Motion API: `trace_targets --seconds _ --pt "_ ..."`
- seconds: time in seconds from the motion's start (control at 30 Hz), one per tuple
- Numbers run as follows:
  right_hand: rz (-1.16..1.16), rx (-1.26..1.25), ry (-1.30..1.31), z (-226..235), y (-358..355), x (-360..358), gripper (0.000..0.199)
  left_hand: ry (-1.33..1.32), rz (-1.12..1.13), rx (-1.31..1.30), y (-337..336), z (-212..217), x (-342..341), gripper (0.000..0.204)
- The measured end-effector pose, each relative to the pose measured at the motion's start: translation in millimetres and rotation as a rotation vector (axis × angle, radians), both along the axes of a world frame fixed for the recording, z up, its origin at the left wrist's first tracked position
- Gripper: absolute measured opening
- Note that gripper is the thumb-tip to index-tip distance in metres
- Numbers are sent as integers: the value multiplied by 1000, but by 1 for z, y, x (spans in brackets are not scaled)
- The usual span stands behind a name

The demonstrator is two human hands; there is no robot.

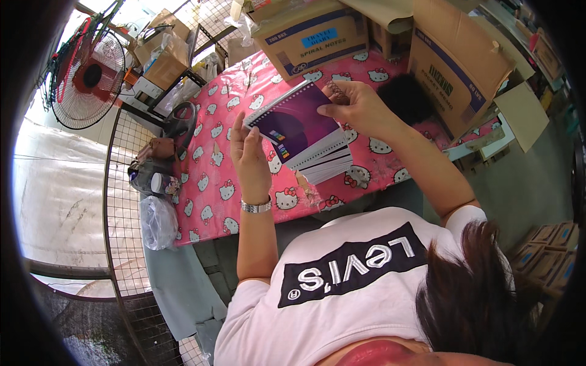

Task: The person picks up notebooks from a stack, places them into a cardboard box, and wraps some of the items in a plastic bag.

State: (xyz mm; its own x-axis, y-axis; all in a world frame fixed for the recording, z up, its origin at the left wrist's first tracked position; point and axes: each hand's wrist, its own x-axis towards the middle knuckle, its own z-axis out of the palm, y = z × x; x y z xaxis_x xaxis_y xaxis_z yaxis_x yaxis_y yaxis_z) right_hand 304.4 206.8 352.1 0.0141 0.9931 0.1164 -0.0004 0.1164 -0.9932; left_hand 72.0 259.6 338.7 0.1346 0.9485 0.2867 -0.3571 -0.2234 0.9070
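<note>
- We held a stack of purple spiral notebooks [302, 131] up over the pink cartoon-cat tablecloth [213, 183], fanned slightly so the white page edges showed at the lower right.
- Our left hand [249, 155] gripped the stack's lower-left corner, fingers closed against the covers, with a metal watch [256, 207] on that wrist.
- Our right hand [354, 107] pinched the top right edge of the uppermost notebook, thumb on the cover and fingers curled behind.
- The stack sat between both hands, its wire binding running along the upper-left edge and tilted toward the far boxes.
- A cardboard carton with a blue label [314, 36] stood just beyond the notebooks on the table; a larger open carton [458, 67] leaned to the right, beside a dark fuzzy object [406, 97] we could not identify.
- A tape dispenser [180, 122] lay near the table's left edge, with a clear plastic bag [157, 222] and a small can [162, 183] against the wire mesh panel [125, 183].
- A red standing fan [88, 76] stood far left, well apart from our hands.
</note>
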Motion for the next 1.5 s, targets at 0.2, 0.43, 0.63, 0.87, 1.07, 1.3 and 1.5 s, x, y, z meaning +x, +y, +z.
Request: trace_targets --seconds 0.2,0.43,0.63,0.87,1.07,1.3,1.5 --pt "-89 91 -241 -30 14 -15 39 329 -4 82 -9 9 9 47" --pt "-38 7 -220 -20 11 -14 32 949 579 947 -7 14 41 46" --pt "-145 206 -188 -42 8 -9 47 1164 294 967 -7 19 55 31" --pt "-167 385 -219 -35 -28 -27 60 1143 254 987 -5 19 55 25" --pt "-44 221 -341 3 -3 22 30 1091 90 943 6 34 46 23" --pt "-54 655 -567 11 18 25 20 1075 27 886 5 39 46 17" --pt "-96 675 -550 13 14 19 19 1054 21 866 6 38 45 15"
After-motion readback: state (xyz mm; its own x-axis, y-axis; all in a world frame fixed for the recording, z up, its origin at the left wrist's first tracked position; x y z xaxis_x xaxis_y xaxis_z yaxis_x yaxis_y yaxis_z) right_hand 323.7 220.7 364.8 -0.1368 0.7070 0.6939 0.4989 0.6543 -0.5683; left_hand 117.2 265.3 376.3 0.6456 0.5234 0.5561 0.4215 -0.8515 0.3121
